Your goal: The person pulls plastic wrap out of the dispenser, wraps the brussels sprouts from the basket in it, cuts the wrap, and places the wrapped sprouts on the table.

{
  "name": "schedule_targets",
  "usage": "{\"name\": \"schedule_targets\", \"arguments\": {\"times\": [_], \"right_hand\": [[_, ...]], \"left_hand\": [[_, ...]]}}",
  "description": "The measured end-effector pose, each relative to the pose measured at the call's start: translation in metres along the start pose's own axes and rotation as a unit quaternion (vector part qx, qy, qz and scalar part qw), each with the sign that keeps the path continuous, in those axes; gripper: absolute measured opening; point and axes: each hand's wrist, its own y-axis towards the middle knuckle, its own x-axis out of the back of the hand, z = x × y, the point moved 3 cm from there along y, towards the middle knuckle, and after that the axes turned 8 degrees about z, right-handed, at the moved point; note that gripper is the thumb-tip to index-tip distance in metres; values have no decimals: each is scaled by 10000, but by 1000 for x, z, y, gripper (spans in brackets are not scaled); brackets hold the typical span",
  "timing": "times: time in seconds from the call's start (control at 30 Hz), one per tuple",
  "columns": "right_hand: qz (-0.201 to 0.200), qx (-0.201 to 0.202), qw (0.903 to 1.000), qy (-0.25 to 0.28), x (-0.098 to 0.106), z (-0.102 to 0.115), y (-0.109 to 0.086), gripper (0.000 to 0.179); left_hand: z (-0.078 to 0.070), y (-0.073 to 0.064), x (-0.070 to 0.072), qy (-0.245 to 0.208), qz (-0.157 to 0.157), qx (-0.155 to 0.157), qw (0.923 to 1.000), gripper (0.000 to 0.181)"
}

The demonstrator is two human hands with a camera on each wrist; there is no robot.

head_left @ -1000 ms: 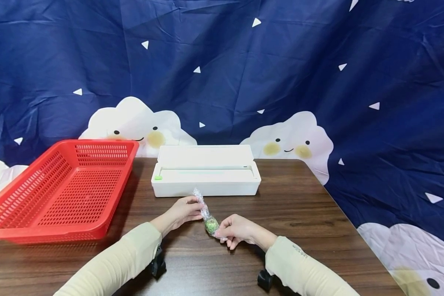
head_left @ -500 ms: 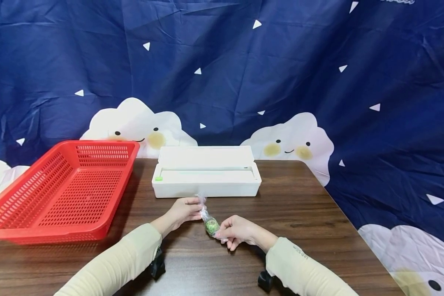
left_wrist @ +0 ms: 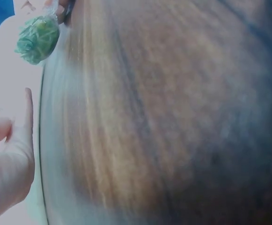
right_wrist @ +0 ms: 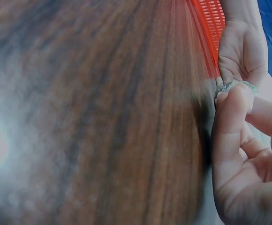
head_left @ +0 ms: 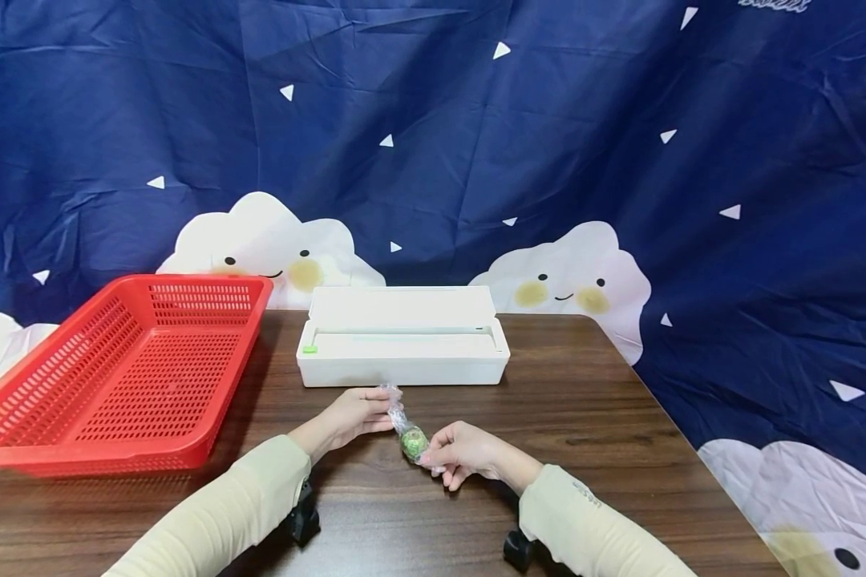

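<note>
Between my hands is a small green leafy-looking bundle [head_left: 414, 443] wrapped in clear cling film, its twisted film tail [head_left: 398, 417] running up and away from it. My left hand [head_left: 352, 417] pinches that tail from the left. With thumb and fingertips, my right hand [head_left: 465, 453] pinches the film at the bundle's near right end. The left wrist view shows the wrapped bundle [left_wrist: 38, 40] more closely, all crinkled green under the film. In the right wrist view, the right hand's fingertips cover most of it.
Behind the hands stands a long white cling film box [head_left: 404, 370] with its lid raised and a green slider [head_left: 309, 349] at its left end. A red plastic basket [head_left: 108, 459] sits at the left of the dark wooden table [head_left: 584, 401]. A blue cloud-patterned cloth [head_left: 433, 144] hangs behind.
The free end of the film tail has dropped and bunched at my left fingertips, where it stood up higher before. My right hand keeps its pinch and has barely moved.
</note>
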Motion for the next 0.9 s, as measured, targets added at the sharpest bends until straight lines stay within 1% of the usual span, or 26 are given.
{"name": "schedule_targets", "arguments": {"times": [0.07,0.23,0.33,0.4,0.5,0.57,0.7,0.8,0.9], "right_hand": [[9,11,10000,5,0,0,0,13],[24,28,10000,6,0,0,0,12],[29,24,10000,-3,0,-1,0,13],[32,26,10000,-5,1,-2,0,13],[27,33,10000,-1,1,-2,0,13],[29,31,10000,6,1,-2,0,13],[24,23,10000,15,2,-2,0,13],[32,29,10000,5,2,-2,0,13],[49,41,10000,-3,2,-3,0,13]], "left_hand": [[0,0,0,-57,26,3,10000,37],[0,-2,-2,-9,74,-9,10000,34],[-1,-2,-3,53,108,77,9999,34],[-1,-2,-4,87,174,129,9997,35],[-3,-2,-4,124,318,205,9992,43],[-3,-2,-4,217,402,193,9988,47],[0,-2,-6,419,538,116,9976,47],[2,-2,-7,525,530,52,9972,50],[3,-3,-9,532,380,77,9978,57]]}}
